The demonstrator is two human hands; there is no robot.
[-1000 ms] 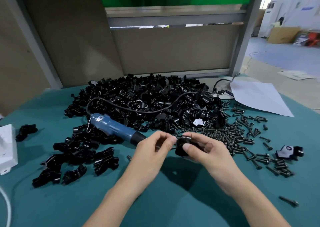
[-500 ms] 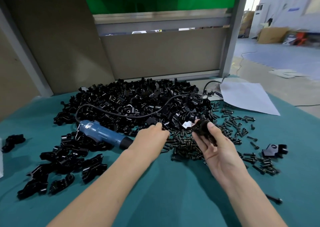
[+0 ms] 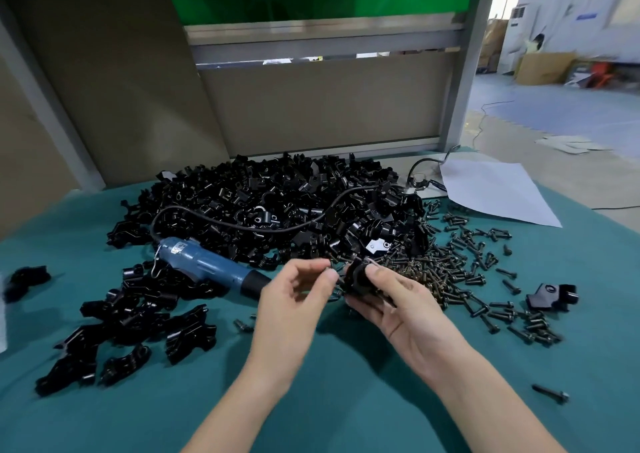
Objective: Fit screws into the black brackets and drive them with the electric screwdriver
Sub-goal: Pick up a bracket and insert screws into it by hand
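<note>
Step in hand: by my judgement, fitting a screw into the black bracket held between the two hands, before any driving.
Right hand: the right hand (image 3: 398, 307) lies palm up, and its thumb and fingers curl around the black bracket (image 3: 356, 274), holding it clear of the teal table cover (image 3: 346, 400).
Left hand: the left hand (image 3: 294, 300) has thumb and forefinger drawn into a narrow pinch right at the bracket's near-left edge. What it holds looks like a screw (image 3: 336, 281), though it is too small and dark to be sure.
Doing it well: steady the bracket with its hole facing the pinch, line the screw's shank up straight, and seat it fully so it does not tip when the driver bit meets it.
Electric screwdriver: the blue electric screwdriver (image 3: 207, 267) lies flat just left of the left hand, its black nose pointing toward the pinch, within easy reach.
Supply: loose screws (image 3: 450, 269) are scattered just right of and beyond the right hand; the big pile of brackets (image 3: 277, 206) lies beyond both hands.
</note>
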